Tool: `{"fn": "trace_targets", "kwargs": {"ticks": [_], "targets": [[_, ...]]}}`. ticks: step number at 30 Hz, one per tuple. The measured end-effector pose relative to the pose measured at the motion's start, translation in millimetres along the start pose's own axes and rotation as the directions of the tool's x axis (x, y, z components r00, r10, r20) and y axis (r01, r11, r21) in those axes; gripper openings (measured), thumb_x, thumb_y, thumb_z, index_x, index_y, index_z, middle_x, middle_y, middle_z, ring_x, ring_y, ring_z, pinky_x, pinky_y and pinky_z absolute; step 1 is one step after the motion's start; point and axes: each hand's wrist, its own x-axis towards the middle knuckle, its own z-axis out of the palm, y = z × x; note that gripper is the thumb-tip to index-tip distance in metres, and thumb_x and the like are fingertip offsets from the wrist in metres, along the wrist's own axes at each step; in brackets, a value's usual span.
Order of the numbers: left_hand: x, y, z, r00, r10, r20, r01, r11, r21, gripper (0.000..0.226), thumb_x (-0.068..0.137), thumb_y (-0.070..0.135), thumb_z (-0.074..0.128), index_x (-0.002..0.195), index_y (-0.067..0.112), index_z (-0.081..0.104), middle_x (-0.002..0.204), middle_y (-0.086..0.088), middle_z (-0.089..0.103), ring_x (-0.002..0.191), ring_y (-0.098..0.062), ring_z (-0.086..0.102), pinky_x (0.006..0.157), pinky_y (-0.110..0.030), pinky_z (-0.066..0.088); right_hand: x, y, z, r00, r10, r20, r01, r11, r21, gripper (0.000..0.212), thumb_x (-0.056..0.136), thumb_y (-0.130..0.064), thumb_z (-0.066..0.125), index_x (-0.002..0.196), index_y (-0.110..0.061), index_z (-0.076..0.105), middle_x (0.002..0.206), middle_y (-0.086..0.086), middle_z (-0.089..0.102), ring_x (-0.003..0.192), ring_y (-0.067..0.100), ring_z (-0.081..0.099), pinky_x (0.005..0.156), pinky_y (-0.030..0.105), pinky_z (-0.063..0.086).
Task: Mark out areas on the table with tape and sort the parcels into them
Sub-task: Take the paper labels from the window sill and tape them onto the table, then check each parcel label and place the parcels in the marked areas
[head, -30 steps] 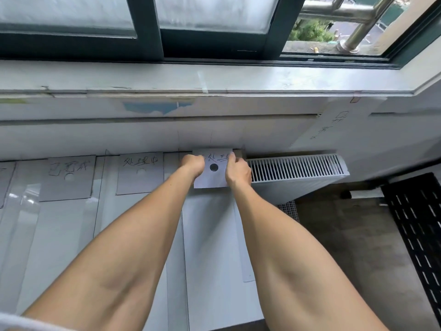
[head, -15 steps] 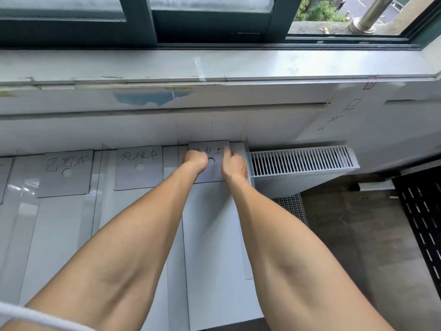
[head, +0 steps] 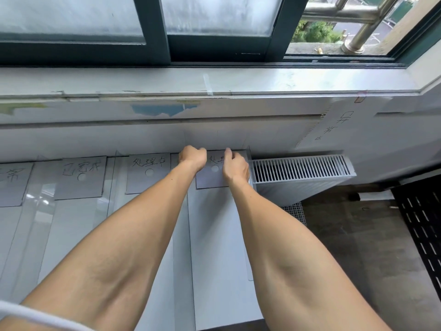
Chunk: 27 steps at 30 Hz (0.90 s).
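window [head: 214, 27]: dark frame, daylight | sill [head: 238, 80]: white | radiator [head: 300, 172]: white | floor [head: 346, 235]: dark

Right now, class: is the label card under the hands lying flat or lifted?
Flat: the label card lies on the table, both hands pressing its top edge.

Head view, looking down over table [head: 214, 235], windowward

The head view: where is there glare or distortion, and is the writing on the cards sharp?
In the head view, daylight from the window leaves pale glare on the glossy table at left; the wide lens bends the window sill; the middle card has readable strokes, while the rightmost card is partly covered by the left hand and right hand.
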Motion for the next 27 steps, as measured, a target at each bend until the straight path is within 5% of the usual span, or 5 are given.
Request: {"fn": "trace_targets", "kwargs": {"ticks": [5,20,27], "targets": [[-4,-13,-45,0.999,0.028,-0.039,-0.025,0.998,0.06,0.045,0.096,0.023,0.046,0.134,-0.001,0.048,0.135,-0.019,0.054,0.122,-0.036,0.051,0.096,-0.035,0.043,-26,-32,11,0.995,-0.092,0.036,0.094,0.994,-0.057,0.055,0.101,-0.049,0.032,0.117,-0.006,0.063,0.119,0.017,0.063,0.11,0.035,0.056,0.082,0.038,0.04],[-42,-96,-276,0.979,0.052,-0.198,-0.05,0.999,0.015,0.04,0.095,0.027,0.043,0.128,0.007,0.055,0.127,-0.016,0.058,0.115,-0.037,0.053,0.095,-0.039,0.047,-173,-175,106,0.927,-0.339,0.158,0.365,0.913,-0.181,0.052,0.101,-0.051,0.031,0.106,-0.009,0.061,0.113,0.013,0.064,0.107,0.034,0.057,0.08,0.037,0.04],[-73,-171,-416,0.95,0.018,-0.313,-0.034,0.998,-0.047,0.041,0.093,0.026,0.041,0.122,0.002,0.06,0.122,-0.019,0.061,0.11,-0.037,0.056,0.09,-0.041,0.047,-279,-268,185,0.82,-0.509,0.262,0.565,0.793,-0.227,0.055,0.102,-0.05,0.029,0.116,-0.009,0.062,0.116,0.012,0.064,0.109,0.034,0.056,0.089,0.041,0.046]]}}
